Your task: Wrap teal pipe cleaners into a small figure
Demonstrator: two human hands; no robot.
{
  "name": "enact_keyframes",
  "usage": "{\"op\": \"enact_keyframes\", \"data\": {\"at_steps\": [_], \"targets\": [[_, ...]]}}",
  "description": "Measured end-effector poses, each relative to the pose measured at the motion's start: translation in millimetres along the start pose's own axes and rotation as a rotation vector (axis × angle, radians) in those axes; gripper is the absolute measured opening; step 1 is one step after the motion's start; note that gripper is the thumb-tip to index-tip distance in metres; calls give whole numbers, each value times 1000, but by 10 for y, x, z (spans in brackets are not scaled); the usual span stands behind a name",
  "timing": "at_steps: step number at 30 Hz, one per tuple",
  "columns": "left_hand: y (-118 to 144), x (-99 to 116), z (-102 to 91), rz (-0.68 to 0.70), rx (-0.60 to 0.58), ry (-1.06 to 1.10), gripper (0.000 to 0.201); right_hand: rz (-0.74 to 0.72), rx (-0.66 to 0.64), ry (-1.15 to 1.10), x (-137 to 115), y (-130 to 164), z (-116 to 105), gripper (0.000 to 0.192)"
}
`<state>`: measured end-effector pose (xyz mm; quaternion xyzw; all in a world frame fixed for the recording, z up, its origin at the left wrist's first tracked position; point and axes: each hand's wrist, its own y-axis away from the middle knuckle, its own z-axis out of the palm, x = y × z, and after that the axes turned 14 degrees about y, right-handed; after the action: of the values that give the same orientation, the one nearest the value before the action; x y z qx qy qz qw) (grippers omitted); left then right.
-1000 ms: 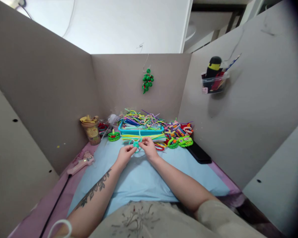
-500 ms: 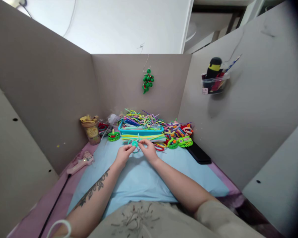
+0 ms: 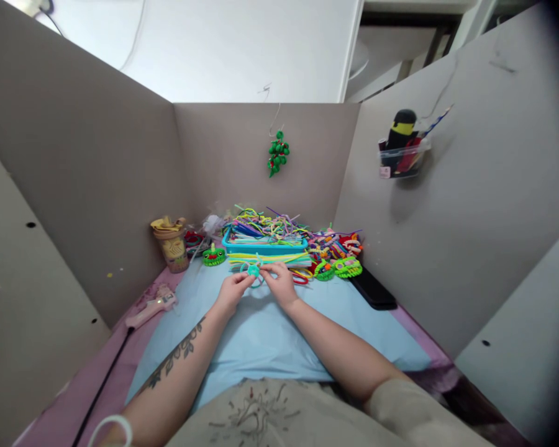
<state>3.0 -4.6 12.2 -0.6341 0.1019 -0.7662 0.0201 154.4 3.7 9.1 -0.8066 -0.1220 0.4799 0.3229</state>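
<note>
In the head view, smooth grey upright panels (image 3: 223, 143) enclose a pink-covered bench (image 3: 86, 379), over which a pale-blue plastic sheet (image 3: 270, 335) is spread. Above the sheet, a small turquoise fuzzy coil with thin looped strands (image 3: 253, 270) sits between the two hands, right at the fingertips. The left hand (image 3: 233, 290) has its grip pinching the coil's lower left edge; the right hand (image 3: 279, 284) has thumb and fingers pressed together at its right side. Just beyond are a yellow, white and turquoise pipe-cleaner bundle (image 3: 284, 259) and a bright-blue rectangular plastic tray (image 3: 265, 249).
</note>
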Motion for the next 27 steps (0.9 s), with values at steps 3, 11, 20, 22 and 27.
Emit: {"op": "enact_keyframes", "data": {"at_steps": [3, 11, 20, 22, 27], "targets": [[1, 5, 0, 1, -4, 12, 39, 0, 1, -4, -17, 3, -9, 10], [-24, -27, 5, 125, 77, -44, 29, 17, -26, -47, 28, -6, 20, 14], [-41, -59, 22, 64, 46, 172, 38, -47, -51, -30, -45, 27, 29, 9], [-49, -57, 9, 46, 84, 184, 37, -56, -64, -32, -39, 29, 35, 10], [-50, -29, -9, 36, 106, 171, 31, -65, -38, -13, 73, -36, 11, 16]]}}
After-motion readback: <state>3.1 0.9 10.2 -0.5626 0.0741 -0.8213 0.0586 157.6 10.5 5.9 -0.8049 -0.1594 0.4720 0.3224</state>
